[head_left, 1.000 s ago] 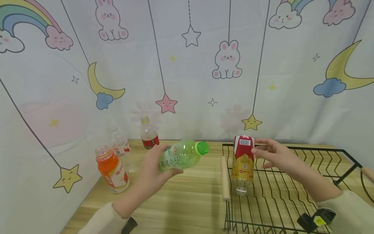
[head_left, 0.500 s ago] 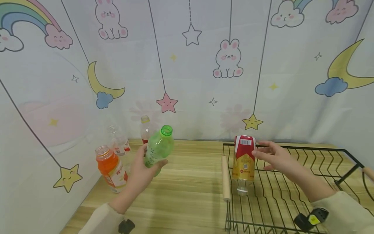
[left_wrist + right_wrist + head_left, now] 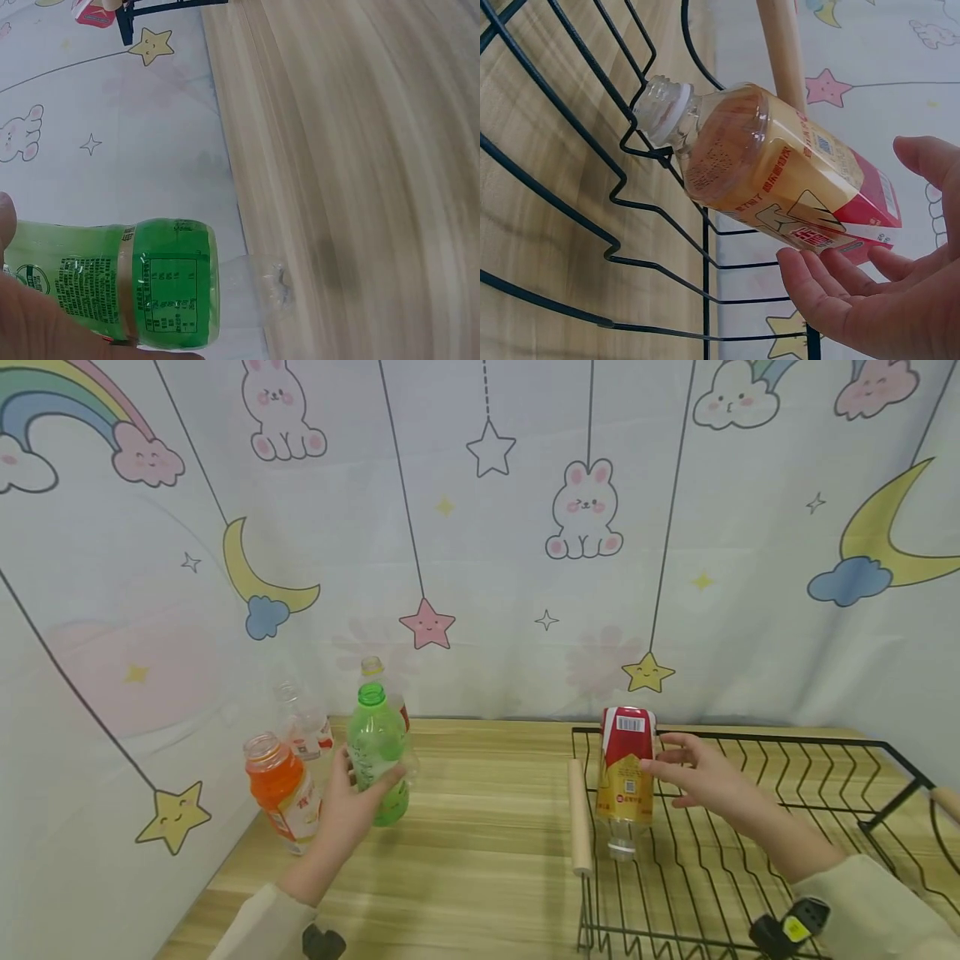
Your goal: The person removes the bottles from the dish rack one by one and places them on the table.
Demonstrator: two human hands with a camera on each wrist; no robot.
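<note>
My left hand [image 3: 347, 806] grips a green plastic bottle [image 3: 378, 735], uncapped and upright, mouth upward, close over the table. In the left wrist view, thumb and fingers wrap the bottle's label [image 3: 90, 285], its base pointing toward the wood. A clear bottle with a red-and-gold label [image 3: 628, 768] stands upside down in the black wire rack [image 3: 720, 827], mouth low among the wires. Beside it is my right hand [image 3: 708, 777], fingers extended along its label and thumb apart from it, as the right wrist view shows.
Left of the green bottle stand an orange-labelled bottle [image 3: 281, 789] and a clear bottle [image 3: 303, 727]. Another clear bottle with a red label [image 3: 372, 666] is partly hidden behind the green one. The rack has a wooden handle [image 3: 577, 818]. A patterned curtain [image 3: 495, 568] hangs behind the table.
My left hand has swung the green bottle from lying sideways to upright, moving it left and down toward the other bottles. The right hand has shifted only slightly beside the inverted bottle.
</note>
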